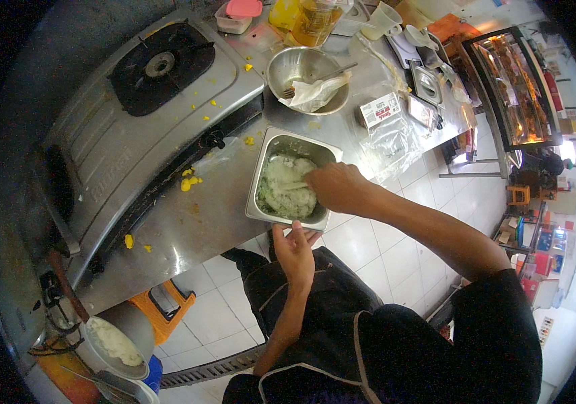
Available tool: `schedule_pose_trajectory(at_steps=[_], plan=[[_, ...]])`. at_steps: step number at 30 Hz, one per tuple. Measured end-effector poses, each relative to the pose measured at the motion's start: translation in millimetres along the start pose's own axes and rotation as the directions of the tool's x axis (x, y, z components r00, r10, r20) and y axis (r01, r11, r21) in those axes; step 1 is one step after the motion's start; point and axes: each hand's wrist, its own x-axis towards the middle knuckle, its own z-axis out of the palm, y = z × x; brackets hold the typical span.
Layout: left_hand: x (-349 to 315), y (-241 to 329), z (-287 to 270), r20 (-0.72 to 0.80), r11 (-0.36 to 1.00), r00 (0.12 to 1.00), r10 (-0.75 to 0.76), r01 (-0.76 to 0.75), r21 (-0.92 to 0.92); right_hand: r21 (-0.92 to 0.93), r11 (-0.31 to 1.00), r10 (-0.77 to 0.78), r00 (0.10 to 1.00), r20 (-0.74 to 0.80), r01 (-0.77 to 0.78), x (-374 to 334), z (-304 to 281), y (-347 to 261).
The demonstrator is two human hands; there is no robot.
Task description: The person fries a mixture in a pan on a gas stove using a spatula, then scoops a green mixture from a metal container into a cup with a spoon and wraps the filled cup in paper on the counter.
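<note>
A square-cornered stainless steel food pan (256, 195) sits near the front edge of the steel counter. Inside it lies a pale, white-green mash (286, 185) with darker green bits toward the near side. My left hand (295, 252) grips the near rim of the pan, thumb up on the edge and fingers beneath. Over the pan's right side, my right hand (335, 188) is closed in a fist, its knuckles down at the mash. A pale strip runs from the fist into the mash; what the fist holds is too blurred to name.
A gas stove (160, 101) stands left, with yellow scraps (190, 182) on the counter before it. Behind the pan is a steel bowl (278, 67) holding a fork and a crumpled wrapper. A labelled package (380, 110) and clear plastic lie right. An orange stool (162, 311) stands below.
</note>
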Motion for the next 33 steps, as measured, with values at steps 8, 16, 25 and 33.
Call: schedule_pose_trajectory(at_steps=[8, 16, 25, 33], plan=[[0, -2, 2, -0.010, 0.999, 1.000, 0.006, -0.006, -0.040, 0.036, 0.993, 0.117, 0.978, -0.171, -0.113, -13, -26, 3], [-2, -8, 8, -0.017, 0.997, 1.000, 0.022, -0.023, -0.072, 0.009, 0.991, 0.131, 0.987, -0.095, -0.131, 7, -2, -2], [6, -28, -5, 0.020, 1.000, 0.999, -0.026, 0.026, 0.001, -0.026, 1.000, -0.002, 0.933, -0.361, -0.008, -13, -2, 24], [5, 8, -71, 0.340, 0.956, 0.893, -0.293, 0.284, 0.078, 0.135, 0.989, 0.135, 0.712, -0.689, -0.057, -41, -7, -48]])
